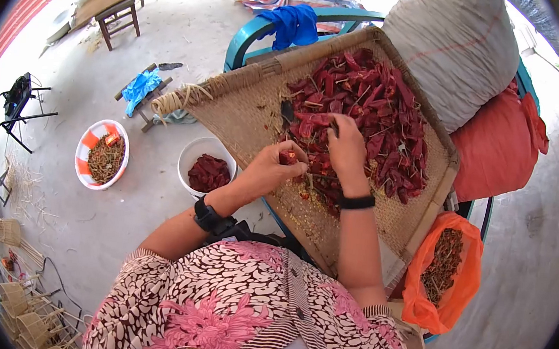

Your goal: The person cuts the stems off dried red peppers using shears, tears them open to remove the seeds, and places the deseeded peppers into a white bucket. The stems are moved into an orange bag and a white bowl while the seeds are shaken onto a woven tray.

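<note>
Dried red chili peppers [391, 128] lie heaped on a large woven bamboo tray [238, 113] in front of me. My left hand [272, 170] is closed at the tray's near side, pinching a dried chili pepper [288, 157] with its cut-looking end showing. My right hand [346, 147] is over the heap, fingers curled around a small black object [333, 130] whose kind I cannot make out. A red chili lies at its fingertips. Another dark piece [287, 111] rests at the heap's left edge. Loose yellow seeds [300, 207] are scattered below my hands.
A white bucket [187, 159] of chilies and an orange-white basin [82, 149] of stems stand left on the floor. An orange bag [468, 273] of stems is at right. Large white [449, 49] and red [497, 145] sacks lean behind the tray, near a teal chair frame [236, 49].
</note>
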Tool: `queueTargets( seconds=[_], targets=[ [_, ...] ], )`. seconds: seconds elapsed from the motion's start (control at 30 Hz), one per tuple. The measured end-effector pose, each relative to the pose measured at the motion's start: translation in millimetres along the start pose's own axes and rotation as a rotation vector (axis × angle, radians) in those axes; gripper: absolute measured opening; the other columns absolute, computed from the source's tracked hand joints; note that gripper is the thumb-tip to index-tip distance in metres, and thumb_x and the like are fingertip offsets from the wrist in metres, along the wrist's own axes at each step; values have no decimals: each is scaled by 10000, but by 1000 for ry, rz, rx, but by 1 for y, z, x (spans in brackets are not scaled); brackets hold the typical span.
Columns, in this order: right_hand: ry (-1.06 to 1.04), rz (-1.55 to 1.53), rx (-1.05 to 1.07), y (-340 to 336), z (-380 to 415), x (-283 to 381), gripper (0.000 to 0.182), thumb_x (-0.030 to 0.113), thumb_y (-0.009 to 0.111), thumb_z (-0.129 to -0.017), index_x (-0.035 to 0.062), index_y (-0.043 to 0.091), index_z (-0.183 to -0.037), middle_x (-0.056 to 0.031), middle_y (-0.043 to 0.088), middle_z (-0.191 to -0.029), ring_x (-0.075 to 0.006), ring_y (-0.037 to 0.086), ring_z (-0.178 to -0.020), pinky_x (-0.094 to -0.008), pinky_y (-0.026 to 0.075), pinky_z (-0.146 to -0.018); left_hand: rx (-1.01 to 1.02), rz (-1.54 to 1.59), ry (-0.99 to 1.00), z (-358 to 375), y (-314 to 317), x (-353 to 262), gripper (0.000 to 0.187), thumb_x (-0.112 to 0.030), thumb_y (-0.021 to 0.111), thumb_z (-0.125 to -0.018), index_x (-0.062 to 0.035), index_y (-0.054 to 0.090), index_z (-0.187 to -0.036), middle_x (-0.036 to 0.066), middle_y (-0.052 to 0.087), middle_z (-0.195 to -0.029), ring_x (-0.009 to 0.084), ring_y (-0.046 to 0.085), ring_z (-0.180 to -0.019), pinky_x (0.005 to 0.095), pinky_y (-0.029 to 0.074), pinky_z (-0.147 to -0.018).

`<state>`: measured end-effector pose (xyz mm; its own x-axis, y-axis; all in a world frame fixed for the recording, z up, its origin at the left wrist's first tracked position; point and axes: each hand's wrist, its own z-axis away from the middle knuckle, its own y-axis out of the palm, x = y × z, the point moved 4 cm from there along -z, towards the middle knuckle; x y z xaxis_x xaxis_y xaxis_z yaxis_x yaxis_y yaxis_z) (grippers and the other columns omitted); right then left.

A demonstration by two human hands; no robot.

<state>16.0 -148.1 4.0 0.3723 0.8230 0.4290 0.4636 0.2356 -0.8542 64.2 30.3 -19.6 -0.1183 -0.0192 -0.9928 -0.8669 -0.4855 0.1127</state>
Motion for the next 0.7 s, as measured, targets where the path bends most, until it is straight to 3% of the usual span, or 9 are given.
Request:
queueTargets(
  seconds=[0.03,0.17,0.3,0.4,0.43,0.5,0.57,0.6,0.7],
  targets=[
    [-95,3,-26,8,-6,2,319,110,597,-830,109,593,-1148,-131,592,-1140,-353,586,-1024,-437,476,-854,-7,-10,-1,0,-1,-2,168,-183,662,-887,-55,598,-976,-45,515,-818,38,435,-736,213,377,-655],
    [9,252,214,35,-17,-6,314,82,573,-826,141,585,-1135,-133,591,-1145,-365,582,-1039,-473,477,-820,-28,20,36,2,-3,0,162,-202,657,-896,-56,607,-947,-47,504,-764,37,429,-712,215,368,-630],
    [-6,138,141,16,-8,-7,252,128,589,-844,84,579,-1092,-142,644,-978,-358,622,-926,-470,481,-744,-19,43,-38,9,-3,-14,186,-226,650,-906,-51,608,-953,-41,507,-770,41,434,-713,211,371,-625],
    [155,-57,72,-16,2,1,249,194,606,-869,90,593,-1094,-127,662,-911,-349,635,-902,-469,477,-742,-50,21,-51,6,-4,-9,185,-213,649,-912,-48,606,-985,-32,530,-826,36,450,-756,207,396,-657],
    [147,-107,28,-17,3,-7,260,197,637,-871,69,592,-1092,-77,659,-847,-248,644,-774,-389,478,-656,-95,0,43,4,-4,-9,194,-182,653,-901,-49,602,-1032,-9,553,-873,58,483,-786,221,414,-684],
    [272,-385,112,-29,14,0,242,163,655,-859,43,590,-1059,-49,640,-827,-164,593,-695,-318,448,-599,-184,-40,220,4,-1,-7,266,-121,661,-879,-52,594,-1127,37,599,-967,101,547,-847,249,450,-738],
    [369,-657,164,-38,27,10,244,108,678,-839,11,567,-1034,0,587,-784,-46,463,-598,-212,375,-527,-318,-518,597,2,1,-31,399,-62,666,-841,-63,557,-1224,95,605,-1071,180,581,-949,286,464,-803],
    [357,-694,176,-40,32,15,252,113,677,-842,13,561,-1042,-1,587,-777,-45,463,-587,-211,373,-517,-382,-760,792,3,5,-41,471,-32,668,-822,-68,538,-1273,124,608,-1123,219,598,-1000,304,471,-836],
    [357,-789,276,-48,43,41,300,134,674,-852,18,533,-1090,-11,601,-783,-37,469,-553,-198,353,-467,-322,-827,762,-2,19,-31,607,15,670,-771,-79,488,-1342,176,572,-1210,310,557,-1123,351,458,-912]
  ],
)
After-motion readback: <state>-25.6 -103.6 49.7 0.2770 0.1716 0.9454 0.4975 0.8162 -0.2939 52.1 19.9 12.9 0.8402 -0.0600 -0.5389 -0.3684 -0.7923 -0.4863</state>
